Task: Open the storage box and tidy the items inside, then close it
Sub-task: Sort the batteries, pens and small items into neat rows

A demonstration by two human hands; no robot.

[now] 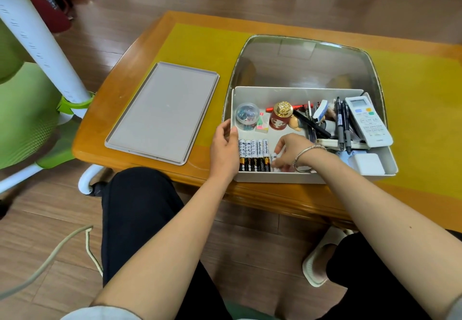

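The left hand (225,149) gripped the left wall of the box (295,92), thumb hooked over the rim and inside, fingers curled against the outside. The right hand (292,150), a bangle (308,150) on its wrist, reached into the box near the front wall with fingers bent together, pinching a small white thing (274,156) too blurred to tell. The box stood open at the table's (140,52) near edge, on a yellow mat (200,42); its grey lid (162,112) lay flat on the table to the left, just beside it, and a clear domed cover (305,62) rose behind the box. In the front-left corner five batteries (255,154) lay side by side, touching. Against the back-left corner stood one clear tub of clips (247,115), then one eraser (262,123), then one red jar with a gold top (281,117). At the right end lay one white remote (367,122), leaning on the right wall, with two dark pens (342,124) beside it and one white block (367,164) in the front-right corner. Between jar and pens sat a jumble I could not count.
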